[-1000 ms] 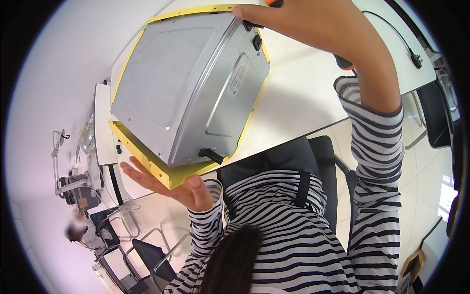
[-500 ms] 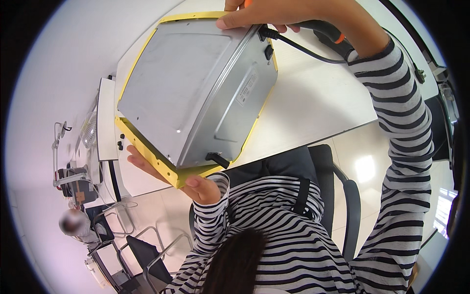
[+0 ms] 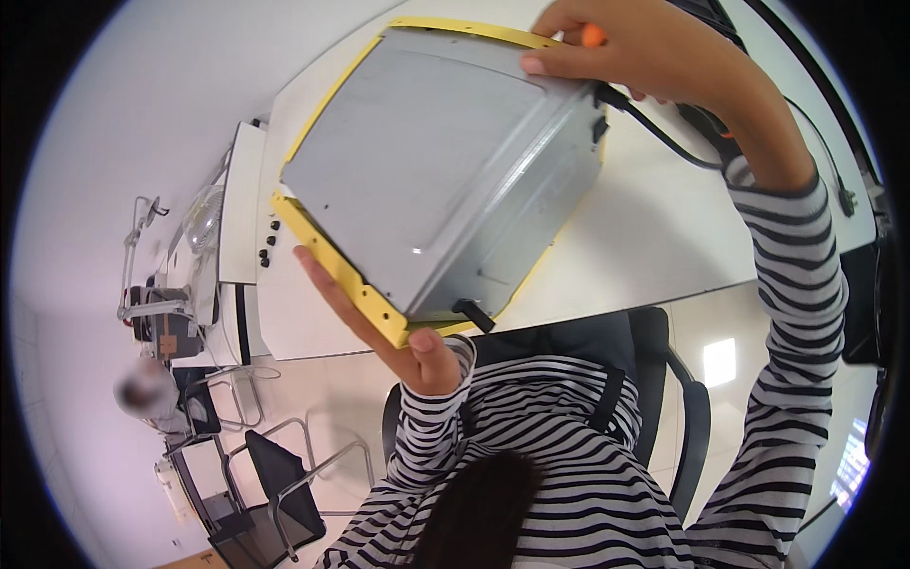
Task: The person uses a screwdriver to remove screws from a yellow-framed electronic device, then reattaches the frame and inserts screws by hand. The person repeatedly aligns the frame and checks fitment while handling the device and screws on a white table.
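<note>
A grey metal box [image 3: 427, 142] with yellow edging [image 3: 327, 256] is tilted up over the white table. My left hand [image 3: 431, 365] is closed around its near left corner, fingers along the yellow flange and thumb at the corner. At the far right corner my right hand [image 3: 626, 57] grips the edge, thumb on the grey face. A tool with orange parts [image 3: 593, 36] is also in this hand, mostly hidden by it. A black cable [image 3: 664, 137] plugs into the box's side near that hand. A black stub [image 3: 474, 315] sticks out of the side near my left hand.
Several small black knob-like pieces [image 3: 270, 242] lie on the white table [image 3: 664, 228] left of the box. A black plug [image 3: 846, 201] hangs at the right. Beyond are a desk fan [image 3: 204, 218], a black chair [image 3: 275, 484] and a seated person.
The box and both hands have shifted right in the picture, along with the surroundings. The side face shows at a flatter angle, its label no longer visible. Both hands keep their hold.
</note>
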`<action>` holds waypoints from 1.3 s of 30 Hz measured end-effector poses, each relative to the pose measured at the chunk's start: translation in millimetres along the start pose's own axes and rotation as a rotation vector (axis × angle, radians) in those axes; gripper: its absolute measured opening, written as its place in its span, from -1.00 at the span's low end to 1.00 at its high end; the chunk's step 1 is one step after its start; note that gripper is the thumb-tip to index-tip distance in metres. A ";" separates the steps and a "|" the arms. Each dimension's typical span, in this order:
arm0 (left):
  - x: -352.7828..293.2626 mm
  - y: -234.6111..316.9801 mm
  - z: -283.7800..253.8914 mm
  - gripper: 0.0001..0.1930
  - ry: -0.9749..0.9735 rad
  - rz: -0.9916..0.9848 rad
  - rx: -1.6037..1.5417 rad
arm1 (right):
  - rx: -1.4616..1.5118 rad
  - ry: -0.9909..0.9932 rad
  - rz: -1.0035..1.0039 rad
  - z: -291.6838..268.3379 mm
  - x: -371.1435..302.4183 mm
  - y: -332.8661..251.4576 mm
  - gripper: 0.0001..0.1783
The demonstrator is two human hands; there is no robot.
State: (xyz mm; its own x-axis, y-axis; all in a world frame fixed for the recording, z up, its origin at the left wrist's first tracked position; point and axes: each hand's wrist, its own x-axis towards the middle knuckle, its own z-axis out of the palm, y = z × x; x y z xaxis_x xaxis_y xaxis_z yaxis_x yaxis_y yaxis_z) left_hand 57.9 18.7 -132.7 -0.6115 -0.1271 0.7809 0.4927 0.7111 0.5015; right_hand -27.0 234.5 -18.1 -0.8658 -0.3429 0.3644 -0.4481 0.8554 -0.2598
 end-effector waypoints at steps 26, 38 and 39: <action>26.2 -16.3 0.2 -0.11 -0.119 -0.107 -0.180 | -0.060 0.113 -0.044 21.5 -6.5 18.8 -0.56; 29.2 -32.5 -8.7 -0.09 -0.109 -0.006 -0.148 | -0.295 0.090 -0.127 -14.2 21.1 -12.3 -0.62; 26.9 -33.1 -9.2 -0.10 -0.107 -0.001 -0.137 | -0.317 0.118 -0.175 -17.8 29.8 -20.2 -0.63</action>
State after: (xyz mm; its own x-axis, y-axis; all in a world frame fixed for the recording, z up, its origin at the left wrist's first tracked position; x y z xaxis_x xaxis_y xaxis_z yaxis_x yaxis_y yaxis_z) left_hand 30.8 -14.6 -124.9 -0.6706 -0.0481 0.7403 0.5674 0.6096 0.5536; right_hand -39.7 213.9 13.9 -0.7423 -0.4634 0.4840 -0.4800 0.8717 0.0984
